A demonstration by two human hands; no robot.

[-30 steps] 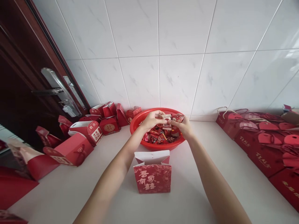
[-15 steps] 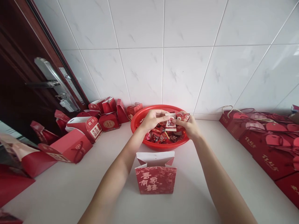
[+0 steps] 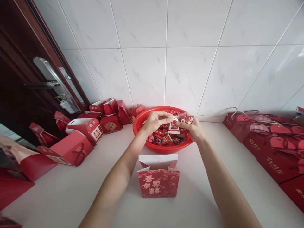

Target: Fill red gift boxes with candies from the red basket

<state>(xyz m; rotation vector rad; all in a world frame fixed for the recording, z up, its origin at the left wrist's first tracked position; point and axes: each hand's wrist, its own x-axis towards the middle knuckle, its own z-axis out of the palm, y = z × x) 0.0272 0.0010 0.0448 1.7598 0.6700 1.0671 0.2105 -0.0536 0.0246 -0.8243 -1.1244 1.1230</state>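
basket [image 3: 163, 149]: plain red | wall [image 3: 187, 76]: white, grey-veined

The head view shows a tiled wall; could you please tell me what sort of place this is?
Probably a room in a home, perhaps a kitchen: a white tiled wall stands behind a pale worktop, and a dark door has keys hanging by its handle.

A flat cream-and-red candy packet [image 3: 174, 129], apparently sealed, is held roughly upright above the red basket [image 3: 166, 149]; a shiny red packet with pale patterning [image 3: 187, 119] is held sideways above the basket's right part.
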